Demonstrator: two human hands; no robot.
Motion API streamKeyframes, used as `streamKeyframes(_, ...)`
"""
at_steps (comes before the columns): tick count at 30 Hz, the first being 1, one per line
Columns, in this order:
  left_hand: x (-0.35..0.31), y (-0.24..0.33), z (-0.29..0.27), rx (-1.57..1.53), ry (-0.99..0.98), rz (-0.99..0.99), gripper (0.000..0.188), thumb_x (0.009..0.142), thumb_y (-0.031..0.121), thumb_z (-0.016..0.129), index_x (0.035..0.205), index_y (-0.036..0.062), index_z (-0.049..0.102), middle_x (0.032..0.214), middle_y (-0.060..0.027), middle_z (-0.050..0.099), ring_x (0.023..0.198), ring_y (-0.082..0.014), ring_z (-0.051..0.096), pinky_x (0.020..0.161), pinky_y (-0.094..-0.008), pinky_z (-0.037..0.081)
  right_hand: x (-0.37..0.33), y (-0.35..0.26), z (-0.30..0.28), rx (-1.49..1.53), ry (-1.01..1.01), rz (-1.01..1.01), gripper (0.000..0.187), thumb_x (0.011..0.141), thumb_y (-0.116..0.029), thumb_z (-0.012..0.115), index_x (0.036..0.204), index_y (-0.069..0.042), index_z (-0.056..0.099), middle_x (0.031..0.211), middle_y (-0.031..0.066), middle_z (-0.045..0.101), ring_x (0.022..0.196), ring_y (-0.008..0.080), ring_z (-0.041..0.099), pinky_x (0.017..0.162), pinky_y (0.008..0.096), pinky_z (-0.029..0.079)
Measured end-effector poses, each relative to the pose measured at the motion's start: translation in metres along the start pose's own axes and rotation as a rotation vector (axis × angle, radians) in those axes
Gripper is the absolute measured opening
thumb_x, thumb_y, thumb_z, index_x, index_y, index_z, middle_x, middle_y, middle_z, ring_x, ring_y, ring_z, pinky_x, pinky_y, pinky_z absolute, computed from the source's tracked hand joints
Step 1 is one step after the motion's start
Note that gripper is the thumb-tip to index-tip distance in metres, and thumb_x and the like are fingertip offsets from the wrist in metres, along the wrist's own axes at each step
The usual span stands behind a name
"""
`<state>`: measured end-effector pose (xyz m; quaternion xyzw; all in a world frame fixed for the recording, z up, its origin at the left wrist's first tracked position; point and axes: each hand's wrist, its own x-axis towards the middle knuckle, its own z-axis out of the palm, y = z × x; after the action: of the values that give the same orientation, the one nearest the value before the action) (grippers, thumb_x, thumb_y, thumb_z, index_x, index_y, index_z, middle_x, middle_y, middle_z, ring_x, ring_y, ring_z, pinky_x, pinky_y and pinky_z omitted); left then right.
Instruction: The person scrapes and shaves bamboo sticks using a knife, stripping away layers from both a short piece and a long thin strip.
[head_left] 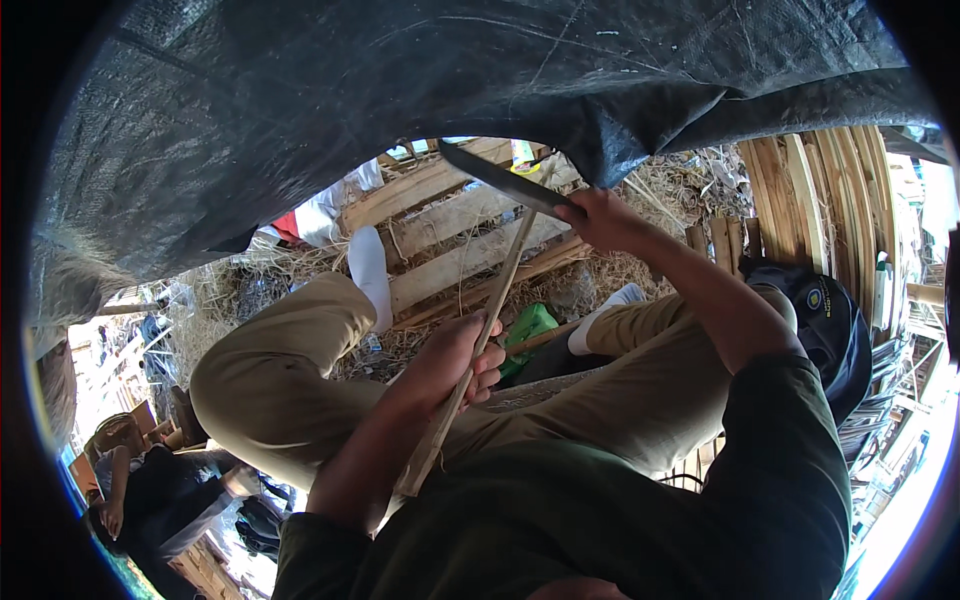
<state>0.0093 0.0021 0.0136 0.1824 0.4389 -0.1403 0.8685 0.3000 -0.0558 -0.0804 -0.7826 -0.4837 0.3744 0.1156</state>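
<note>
My left hand [458, 362] is closed round the middle of a thin split wooden stick [510, 262]. The stick slants from near my belly up and away toward the right. In my right hand [600, 218] is the handle of a machete [495, 176], its long dark blade pointing to the far left. The blade lies across the far end of the stick; whether its edge touches the wood, I cannot tell. Both hands are over the space between my bent legs, and fingers cover the machete's handle.
A dark plastic sheet [330, 80] hangs low across the far side. Beyond my feet lie wooden slats [440, 215] among straw. Long planks [800, 190] stand at the right, near a black cap-like item [825, 310]. A green plastic piece [530, 328] lies between my legs. Another person [160, 500] sits at lower left.
</note>
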Motion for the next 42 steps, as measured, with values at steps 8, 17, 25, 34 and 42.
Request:
streamKeyframes(8,-0.007,0.007,-0.004,-0.06,0.002,-0.029,0.022,0.102,0.037,0.039,0.097,0.0174,0.048,0.051,0.0077,0.034,0.036,-0.0053,0.029,0.032,-0.0222,0.022,-0.005,-0.015,0.007,-0.041,0.034,-0.172,0.044,0.1,-0.038,0.047,0.096,0.003,0.064,0.075,0.0216,0.064,0.072,0.037,0.066,0.069,0.0459,0.052)
streamKeyframes(17,-0.012,0.002,-0.001,-0.037,0.007,-0.035,0.015,0.099,0.031,0.044,0.095,0.0177,0.048,0.05,0.0075,0.035,0.034,-0.0056,0.028,0.031,-0.0225,0.022,-0.011,-0.025,0.008,0.173,-0.145,-0.018,0.047,0.1,-0.044,0.047,0.089,-0.001,0.063,0.066,0.0099,0.06,0.059,0.0183,0.058,0.056,0.0404,0.046)
streamKeyframes(25,-0.012,0.009,-0.001,-0.072,0.009,-0.05,0.014,0.099,0.03,0.045,0.094,0.017,0.048,0.05,0.0079,0.033,0.035,-0.005,0.029,0.031,-0.0222,0.022,-0.028,-0.048,0.022,0.241,-0.154,0.1,0.053,0.099,-0.049,0.043,0.097,0.0,0.065,0.07,0.0131,0.063,0.056,0.0217,0.062,0.056,0.0411,0.051)
streamKeyframes(34,-0.016,0.006,0.0,-0.06,-0.003,-0.004,0.013,0.099,0.028,0.045,0.097,0.0162,0.049,0.051,0.0081,0.034,0.036,-0.0045,0.029,0.031,-0.0216,0.023,-0.029,-0.056,0.013,0.255,-0.284,0.171,0.048,0.1,-0.048,0.043,0.102,-0.003,0.059,0.061,0.0055,0.055,0.045,0.0126,0.053,0.042,0.031,0.045)
streamKeyframes(42,-0.008,0.007,-0.001,-0.055,0.008,-0.037,0.014,0.1,0.029,0.043,0.095,0.0163,0.048,0.05,0.0076,0.035,0.034,-0.0051,0.029,0.03,-0.0218,0.022,-0.031,-0.056,0.017,0.323,-0.298,0.249,0.049,0.101,-0.046,0.041,0.101,0.001,0.057,0.061,0.0046,0.053,0.047,0.0154,0.054,0.044,0.0316,0.046)
